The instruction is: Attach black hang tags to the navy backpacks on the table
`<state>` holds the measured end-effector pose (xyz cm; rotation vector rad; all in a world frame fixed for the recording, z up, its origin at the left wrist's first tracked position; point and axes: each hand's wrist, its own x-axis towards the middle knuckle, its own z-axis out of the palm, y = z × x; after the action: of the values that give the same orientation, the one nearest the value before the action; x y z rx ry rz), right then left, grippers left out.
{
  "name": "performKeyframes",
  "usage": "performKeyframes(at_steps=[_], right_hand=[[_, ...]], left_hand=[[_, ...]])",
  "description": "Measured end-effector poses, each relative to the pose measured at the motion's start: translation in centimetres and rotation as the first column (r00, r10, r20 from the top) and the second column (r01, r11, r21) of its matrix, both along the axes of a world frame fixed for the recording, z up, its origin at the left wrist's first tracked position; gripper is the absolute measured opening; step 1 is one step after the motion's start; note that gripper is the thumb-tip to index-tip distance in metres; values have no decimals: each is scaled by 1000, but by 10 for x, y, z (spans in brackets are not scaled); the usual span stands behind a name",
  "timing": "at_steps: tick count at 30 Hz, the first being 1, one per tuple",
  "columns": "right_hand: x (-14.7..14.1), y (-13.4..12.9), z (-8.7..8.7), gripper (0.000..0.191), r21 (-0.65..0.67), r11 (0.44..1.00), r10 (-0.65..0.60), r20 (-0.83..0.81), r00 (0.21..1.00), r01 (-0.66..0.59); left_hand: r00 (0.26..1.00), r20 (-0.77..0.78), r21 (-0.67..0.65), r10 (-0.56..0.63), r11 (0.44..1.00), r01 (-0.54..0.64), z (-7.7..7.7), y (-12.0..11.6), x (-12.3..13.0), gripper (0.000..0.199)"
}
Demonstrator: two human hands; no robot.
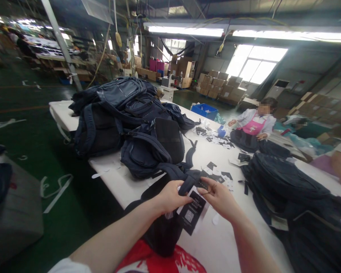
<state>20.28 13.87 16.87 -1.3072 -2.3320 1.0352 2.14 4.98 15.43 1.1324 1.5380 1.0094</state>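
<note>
A navy backpack lies at the table's near edge, against my body. My left hand is closed around its shoulder strap, the thumb at the top of a hang tag. That black hang tag bears white print and a square code, with a white card partly behind it. My right hand pinches the tag's thin cord beside the strap; a small dark piece shows by its fingertips. Part of the backpack is hidden by my left forearm.
Navy backpacks are heaped at the left of the white table; more backpacks lie at right. Loose tags are scattered mid-table. Across it, a person in a pink apron handles a dark bag, near a blue bin.
</note>
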Motion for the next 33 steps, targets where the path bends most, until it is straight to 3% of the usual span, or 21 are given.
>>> performKeyframes(at_steps=[4, 9, 16, 20, 24, 27, 29, 31, 33], right_hand=[[4, -7, 4, 53, 27, 997, 72, 202, 977, -79], [5, -14, 19, 40, 170, 982, -9, 479, 878, -83], [7, -20, 33, 23, 130, 983, 51, 499, 865, -133], [14, -20, 30, 15, 28, 983, 156, 387, 909, -180], [21, -13, 27, 36, -43, 990, 141, 201, 969, -135], [21, -10, 24, 45, -77, 996, 40, 8, 999, -39], [17, -11, 20, 48, -166, 986, -54, -159, 986, 27], [12, -12, 15, 51, -333, 941, -188, -346, 919, 67], [8, -13, 8, 53, -512, 858, -329, -475, 816, 47]], left_hand=[[996, 63, -21, 64, 998, -63, -7, 0, 3, 16], [982, 127, -32, 139, 990, -136, -11, 0, 11, 16], [966, 224, -37, 131, 991, -126, -8, 1, 16, 21], [976, 209, -10, 67, 998, -67, -8, 2, 15, 30], [989, 151, -18, -9, 1000, 12, -2, 1, 15, 33], [988, 81, -20, -134, 990, 136, 1, -1, 14, 44], [982, 27, -42, -187, 981, 188, 0, -1, 14, 51], [982, 20, -70, -189, 979, 190, -3, -1, 15, 52], [984, 82, -93, -161, 981, 168, -6, -1, 15, 49]])
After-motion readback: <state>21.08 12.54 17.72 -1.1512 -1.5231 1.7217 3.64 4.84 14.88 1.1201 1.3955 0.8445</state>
